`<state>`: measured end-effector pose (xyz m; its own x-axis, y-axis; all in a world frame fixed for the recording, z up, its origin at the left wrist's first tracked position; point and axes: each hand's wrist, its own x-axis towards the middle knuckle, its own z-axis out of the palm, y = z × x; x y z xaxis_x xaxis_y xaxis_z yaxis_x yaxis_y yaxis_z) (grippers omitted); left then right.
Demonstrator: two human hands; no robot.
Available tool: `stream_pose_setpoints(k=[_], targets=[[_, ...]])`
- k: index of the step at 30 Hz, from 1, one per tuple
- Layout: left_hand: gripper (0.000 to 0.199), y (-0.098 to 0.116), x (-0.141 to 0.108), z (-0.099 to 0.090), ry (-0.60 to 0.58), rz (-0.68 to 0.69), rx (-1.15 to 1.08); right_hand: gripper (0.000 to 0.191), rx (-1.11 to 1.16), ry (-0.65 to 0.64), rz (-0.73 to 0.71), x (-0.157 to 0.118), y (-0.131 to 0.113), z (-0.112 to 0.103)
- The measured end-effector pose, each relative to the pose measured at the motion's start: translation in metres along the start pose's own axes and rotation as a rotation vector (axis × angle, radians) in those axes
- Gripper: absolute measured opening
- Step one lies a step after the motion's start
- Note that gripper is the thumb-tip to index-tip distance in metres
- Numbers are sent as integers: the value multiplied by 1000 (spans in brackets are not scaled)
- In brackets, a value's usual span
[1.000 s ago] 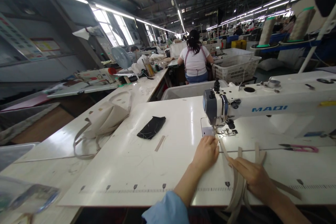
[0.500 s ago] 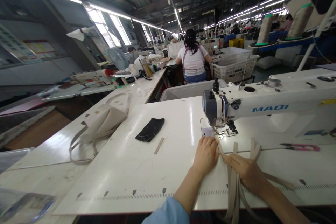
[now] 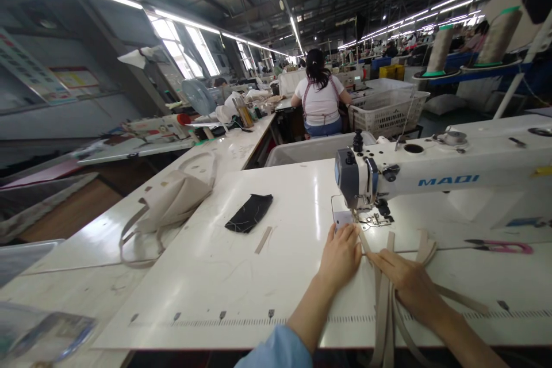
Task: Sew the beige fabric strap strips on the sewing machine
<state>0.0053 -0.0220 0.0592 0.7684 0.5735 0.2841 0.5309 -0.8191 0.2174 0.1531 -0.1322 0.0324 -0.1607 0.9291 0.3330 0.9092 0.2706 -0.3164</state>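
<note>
My left hand (image 3: 344, 248) lies by the needle plate of a white sewing machine (image 3: 448, 172), fingers closed together on the end of a beige fabric strap (image 3: 364, 240). The fingertips hide that end, just in front of the presser foot (image 3: 357, 217). To the right, my right hand (image 3: 403, 276) pinches the same strap between thumb and fingers. Several more beige straps (image 3: 381, 322) run under and beside this hand and hang over the table's front edge. Pink-handled thread snips (image 3: 502, 246) lie further right.
A black fabric piece (image 3: 249, 214) and a short beige strip (image 3: 263, 240) lie on the white table (image 3: 194, 293). A beige fabric item with straps (image 3: 175, 198) rests on the left table. Behind the machine are a plastic bin (image 3: 310, 152), a white basket (image 3: 390, 112) and a seated person (image 3: 321, 98).
The whole view has shifted slightly, with things appearing a little further right. Both hands keep nearly the same place on the strap.
</note>
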Motion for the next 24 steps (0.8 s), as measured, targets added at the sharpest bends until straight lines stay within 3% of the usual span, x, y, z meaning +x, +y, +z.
stream_pose_setpoints(k=[4, 11, 17, 24], targets=[[35, -4, 0, -4, -22, 49, -62, 31, 6, 84, 2, 2, -1, 3], [41, -4, -6, -13, -28, 94, -140, 32, 89, 262, -123, 1, -1, 2], [27, -3, -8, -7, -9, 69, -125, 33, 59, 296, -198, -1, -3, 1], [16, -2, -9, -5, 0, 76, -117, 29, 138, 296, -148, -6, -9, -1]])
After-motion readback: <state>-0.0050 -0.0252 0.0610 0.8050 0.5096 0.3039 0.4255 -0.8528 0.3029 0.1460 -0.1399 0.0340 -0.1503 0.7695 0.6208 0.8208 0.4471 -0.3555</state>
